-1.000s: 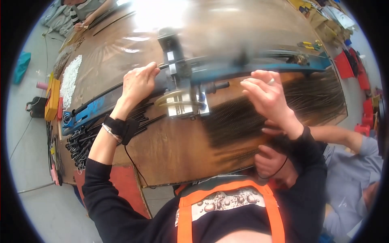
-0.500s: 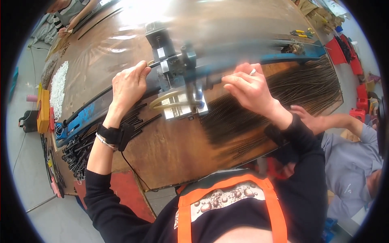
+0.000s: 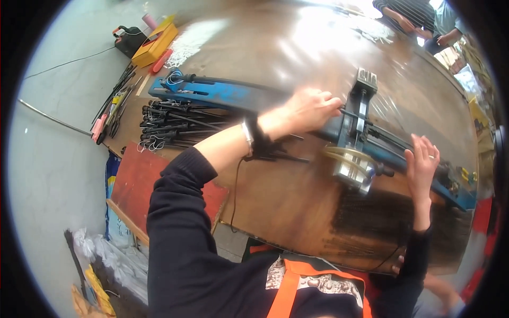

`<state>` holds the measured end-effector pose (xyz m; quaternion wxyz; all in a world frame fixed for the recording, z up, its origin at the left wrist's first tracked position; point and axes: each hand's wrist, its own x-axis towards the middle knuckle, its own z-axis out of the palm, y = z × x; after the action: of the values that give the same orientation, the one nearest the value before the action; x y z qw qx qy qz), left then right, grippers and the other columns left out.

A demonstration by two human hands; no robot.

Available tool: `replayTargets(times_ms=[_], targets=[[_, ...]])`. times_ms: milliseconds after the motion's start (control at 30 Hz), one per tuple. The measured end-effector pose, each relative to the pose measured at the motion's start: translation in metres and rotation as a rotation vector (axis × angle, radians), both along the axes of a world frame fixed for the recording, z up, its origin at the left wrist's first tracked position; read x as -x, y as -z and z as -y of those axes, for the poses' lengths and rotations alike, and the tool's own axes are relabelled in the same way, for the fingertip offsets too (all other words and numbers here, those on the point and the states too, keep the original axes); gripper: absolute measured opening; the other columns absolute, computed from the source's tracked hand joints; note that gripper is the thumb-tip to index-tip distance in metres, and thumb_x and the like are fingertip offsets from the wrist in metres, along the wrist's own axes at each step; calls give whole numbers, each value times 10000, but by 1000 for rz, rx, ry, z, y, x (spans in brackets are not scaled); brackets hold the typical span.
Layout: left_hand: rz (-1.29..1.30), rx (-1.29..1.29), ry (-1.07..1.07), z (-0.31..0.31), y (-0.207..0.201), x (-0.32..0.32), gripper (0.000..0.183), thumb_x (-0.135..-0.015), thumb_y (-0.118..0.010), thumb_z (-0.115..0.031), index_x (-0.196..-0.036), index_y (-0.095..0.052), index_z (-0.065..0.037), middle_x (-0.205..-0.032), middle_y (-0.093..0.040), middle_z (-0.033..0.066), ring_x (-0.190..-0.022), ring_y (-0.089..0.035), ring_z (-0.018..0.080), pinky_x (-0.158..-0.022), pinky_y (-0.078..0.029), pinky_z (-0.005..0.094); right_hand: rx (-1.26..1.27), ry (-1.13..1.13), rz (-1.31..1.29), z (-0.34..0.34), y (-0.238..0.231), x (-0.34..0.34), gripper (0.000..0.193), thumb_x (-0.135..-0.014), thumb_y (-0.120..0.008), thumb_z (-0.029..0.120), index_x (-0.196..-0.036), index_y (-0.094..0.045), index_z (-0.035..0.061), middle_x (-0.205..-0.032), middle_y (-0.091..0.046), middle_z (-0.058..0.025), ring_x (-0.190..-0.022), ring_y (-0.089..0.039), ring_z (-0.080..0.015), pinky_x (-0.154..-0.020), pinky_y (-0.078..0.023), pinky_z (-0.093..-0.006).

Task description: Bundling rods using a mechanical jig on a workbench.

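Note:
A long blue bench fixture (image 3: 228, 93) runs across the table, with a grey metal clamp unit (image 3: 360, 108) in its middle. At the clamp's left side, my left hand (image 3: 313, 108) is closed round the end of a thin black rod (image 3: 347, 113), mostly hidden by the fingers. To the right of the clamp, my right hand (image 3: 422, 164) is raised beside the beam, its fingers stretched out and nothing visible in them. A yellowish clear hose (image 3: 344, 153) loops over the silver front block (image 3: 352, 172) of the clamp.
Black rods with white loops (image 3: 180, 122) lie piled left of the clamp. Dark thin strands (image 3: 371, 212) cover the right front. A red board (image 3: 164, 183) sits at the near left, a yellow box (image 3: 155, 45) at the far left. Other people (image 3: 419, 18) stand at the far right.
The view has swung left, so the clamp appears farther right. My right hand has gone from curled fingers near the clamp to stretched fingers farther along the beam. My left hand stays by the clamp.

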<state>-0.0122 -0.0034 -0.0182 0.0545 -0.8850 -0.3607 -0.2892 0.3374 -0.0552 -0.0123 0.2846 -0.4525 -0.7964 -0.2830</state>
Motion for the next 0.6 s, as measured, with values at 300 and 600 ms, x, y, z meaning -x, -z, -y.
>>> replayTargets(times_ms=[300, 600], targets=[[31, 136, 125, -24, 15, -10, 42, -868, -583, -82, -848, -573, -46, -780, -620, 157, -717, -617, 361, -633, -504, 446, 344, -15, -177, -14, 27, -90, 88, -908, -587, 103, -892, -645, 38, -828, -644, -145, -827, -610, -341, -846, -450, -419], [-104, 158, -1, -28, 9, -3, 87, -899, -565, -125, -852, -532, -60, -783, -625, 140, -736, -628, 348, -629, -492, 438, 276, -136, -199, -51, 31, -34, 79, -797, -596, -15, -771, -596, 60, -712, -611, -98, -733, -599, -284, -820, -434, -371]])
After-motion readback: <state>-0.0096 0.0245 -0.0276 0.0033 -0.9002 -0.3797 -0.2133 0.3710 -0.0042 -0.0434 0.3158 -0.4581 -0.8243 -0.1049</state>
